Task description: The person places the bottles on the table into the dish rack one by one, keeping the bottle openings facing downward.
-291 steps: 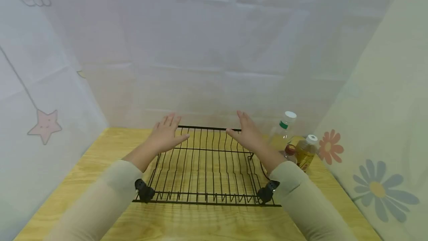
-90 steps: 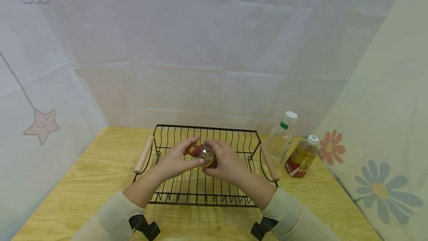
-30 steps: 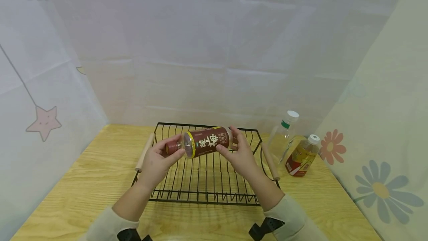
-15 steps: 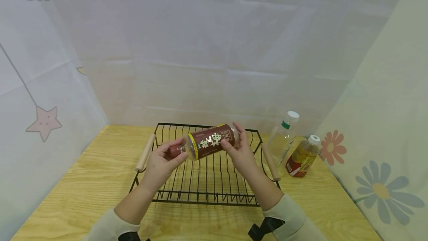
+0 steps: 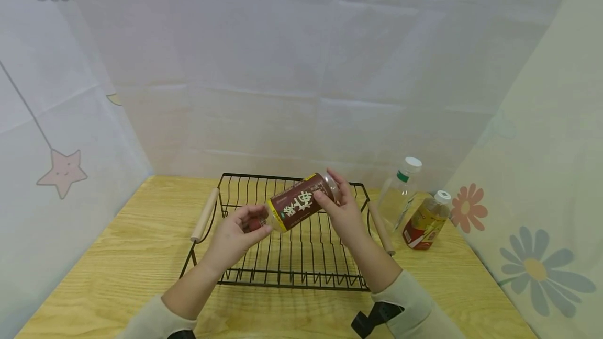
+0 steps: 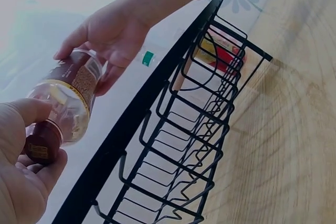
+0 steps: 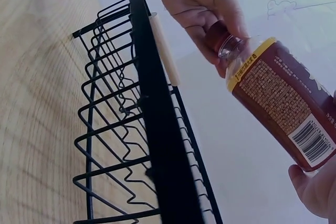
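Bottle [image 5: 299, 203] tilts steeper, cap [image 6: 43, 144] in left grip [image 5: 232, 237], base [image 5: 333, 184] in right grip [image 5: 346, 214].

Light beige-grey long sleeves on this person, the left sleeve [image 5: 157, 320] and right sleeve [image 5: 416, 310] pretty much a match. Fabric's plain with a few soft creases, and the cuffs [image 5: 395, 289] stop well short of the bare left hand [image 5: 233, 235] and right hand [image 5: 346, 218]. There's a chunky black gadget [image 5: 383, 312] on the right one, blocky end sticking out, plus a black piece [image 5: 181, 335] on the left, mostly cropped off.
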{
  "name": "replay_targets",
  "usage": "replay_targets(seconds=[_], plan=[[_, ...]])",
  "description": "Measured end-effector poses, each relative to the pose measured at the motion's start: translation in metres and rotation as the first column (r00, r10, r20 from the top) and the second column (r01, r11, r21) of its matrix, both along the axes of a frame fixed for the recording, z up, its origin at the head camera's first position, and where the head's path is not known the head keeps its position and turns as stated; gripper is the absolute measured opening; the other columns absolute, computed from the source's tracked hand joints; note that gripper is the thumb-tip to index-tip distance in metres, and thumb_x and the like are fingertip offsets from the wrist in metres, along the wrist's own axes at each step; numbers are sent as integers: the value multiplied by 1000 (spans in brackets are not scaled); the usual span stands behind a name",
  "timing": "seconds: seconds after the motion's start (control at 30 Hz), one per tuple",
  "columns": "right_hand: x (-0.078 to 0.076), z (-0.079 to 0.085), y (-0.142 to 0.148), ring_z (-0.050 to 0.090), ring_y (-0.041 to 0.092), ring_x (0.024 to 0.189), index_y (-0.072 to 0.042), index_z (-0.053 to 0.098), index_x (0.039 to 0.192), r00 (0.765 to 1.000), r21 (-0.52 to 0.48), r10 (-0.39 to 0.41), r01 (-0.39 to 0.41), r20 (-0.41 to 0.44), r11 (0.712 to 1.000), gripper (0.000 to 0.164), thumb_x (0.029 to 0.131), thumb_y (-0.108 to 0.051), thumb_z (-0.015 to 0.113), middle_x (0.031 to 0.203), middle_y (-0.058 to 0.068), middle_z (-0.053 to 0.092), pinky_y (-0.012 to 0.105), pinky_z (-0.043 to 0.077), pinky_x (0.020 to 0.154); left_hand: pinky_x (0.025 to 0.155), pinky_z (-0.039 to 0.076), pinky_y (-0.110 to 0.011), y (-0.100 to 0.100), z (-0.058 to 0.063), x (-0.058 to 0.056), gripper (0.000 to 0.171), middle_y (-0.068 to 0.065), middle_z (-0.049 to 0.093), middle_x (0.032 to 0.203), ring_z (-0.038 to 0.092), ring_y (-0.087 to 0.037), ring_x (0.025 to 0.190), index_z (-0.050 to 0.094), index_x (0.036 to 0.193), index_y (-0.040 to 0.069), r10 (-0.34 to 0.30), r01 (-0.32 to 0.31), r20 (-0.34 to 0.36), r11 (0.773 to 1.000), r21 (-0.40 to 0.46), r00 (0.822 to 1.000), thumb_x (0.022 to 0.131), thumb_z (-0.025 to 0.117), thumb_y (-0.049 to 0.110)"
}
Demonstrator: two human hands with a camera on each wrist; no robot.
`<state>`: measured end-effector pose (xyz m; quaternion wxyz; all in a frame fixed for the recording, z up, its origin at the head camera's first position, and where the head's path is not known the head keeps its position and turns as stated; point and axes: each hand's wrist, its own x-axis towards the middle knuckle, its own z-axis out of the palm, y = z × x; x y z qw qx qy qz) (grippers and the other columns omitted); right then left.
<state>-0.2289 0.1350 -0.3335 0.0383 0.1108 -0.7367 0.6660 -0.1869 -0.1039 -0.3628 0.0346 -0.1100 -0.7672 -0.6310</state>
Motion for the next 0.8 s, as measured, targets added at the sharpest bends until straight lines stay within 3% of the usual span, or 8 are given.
replay_targets(seconds=[0.1,0.23,0.47,0.63,0.8], plan=[[0,3,-1,56,32,120,-33,35,150,1000,4,-17,17,1,1000,63,95,-18,64,147,13,41,36,54,95,98,53,-28,2,-1,1,47,-14,64,129,62,-26,117,58,129,3,9,-9,2,999,-33,1000,86,75,14],[-2,9,-1,57,31,117,-32,41,148,1000,3,-21,21,-3,1000,62,94,-17,66,150,13,36,35,56,90,106,49,-41,5,-3,3,50,-17,60,134,59,-31,122,53,133,1,-39,39,21,999,-5,999,88,73,12],[-5,17,-4,58,36,115,-30,44,147,1000,52,-24,25,-17,998,61,92,-18,68,151,11,33,41,58,90,107,47,-43,6,-6,3,60,-16,56,140,56,-34,128,48,139,3,-81,82,69,996,-17,994,87,74,15],[-13,18,-6,54,36,118,-28,46,145,999,106,-2,6,-35,994,59,91,-20,69,154,7,29,43,59,88,114,39,-46,-8,-7,5,65,-18,46,149,45,-36,138,39,146,2,-63,66,33,993,-99,997,91,70,20],[-22,19,-10,52,38,119,-25,48,144,996,164,64,-53,-61,985,57,92,-18,69,155,8,25,45,59,86,113,38,-51,-37,-1,14,58,-18,47,149,45,-39,137,45,143,2,8,-16,-42,981,-191,999,94,67,25]])
